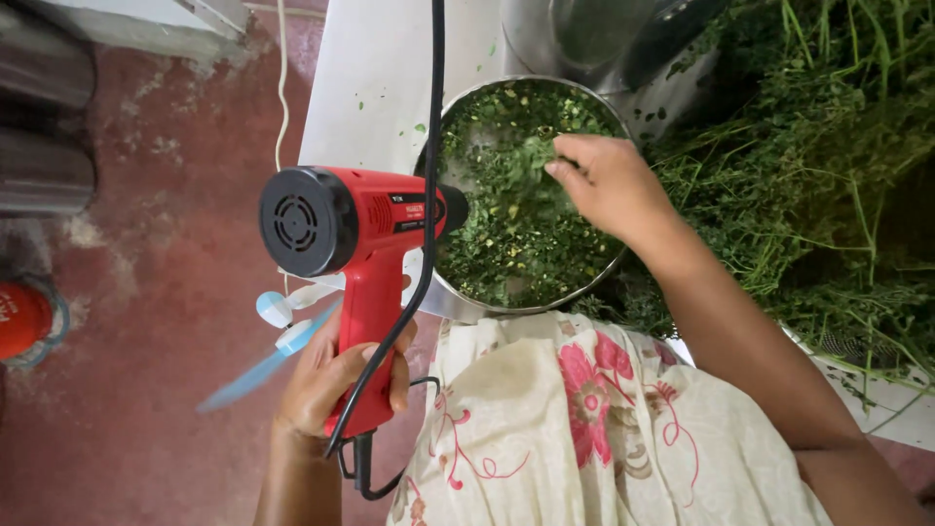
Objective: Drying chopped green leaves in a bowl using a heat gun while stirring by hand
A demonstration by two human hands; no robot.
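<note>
Red, worn floor [146, 321] fills the left of your view, and a white surface [375, 88] runs across the far middle, speckled with bits of leaf. On that surface sits a round metal bowl [458, 297] holding chopped green leaves [506, 234]. Your right hand [609, 180] reaches into the bowl from the right, fingers curled loosely over the leaves and touching them; whether it has pinched any up you cannot tell, since the fingertips are hidden among the greens. Your left hand [336, 375] is wrapped fully round the grip of a red heat gun [355, 229], held near you with its black nozzle at the bowl's left rim; the nozzle tip is partly hidden behind a black cord [433, 117] that hangs across it. A heap of leafy green stalks [808, 185] covers the right side, cut off by the frame. A second metal vessel [575, 39] stands just beyond the bowl, only partly in view. Your floral cloth [575, 419] covers your lap. A blurred pale blue object [278, 341] lies behind the gun's handle, too smeared to identify.
</note>
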